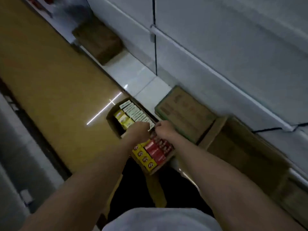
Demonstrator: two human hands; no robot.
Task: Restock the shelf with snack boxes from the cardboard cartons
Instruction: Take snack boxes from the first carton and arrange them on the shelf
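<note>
Both hands reach down from bare forearms into an open cardboard carton (111, 121) on the floor: the left hand (139, 129) and the right hand (164, 128) sit close together with fingers curled, and between them shows the pale edge of a white-topped snack box (151, 126) at the near end of its row; they seem to pinch it from either side, though motion blur keeps the exact grip unclear. That carton is brown and matte, its flaps folded outward, and it is packed with upright rectangular boxes: a row of white-and-green box tops (133, 110) along the far side and glossy yellow boxes (123, 119) beside them. Nearer the person, touching the first, a second open carton (164, 165) holds yellow boxes with round brown motifs (144, 158), flat red boxes (154, 151) and a row of small red packs (164, 145), all with printed, slightly shiny card faces. To the right stand closed cartons: one with green-printed edges (185, 114) and plain brown ones (241, 150), against the white base of the shelf (233, 52), whose smooth panel carries a long white rail. White glossy floor tiles (133, 74) reflect light; a broad tan surface (50, 80) runs along the left.
</note>
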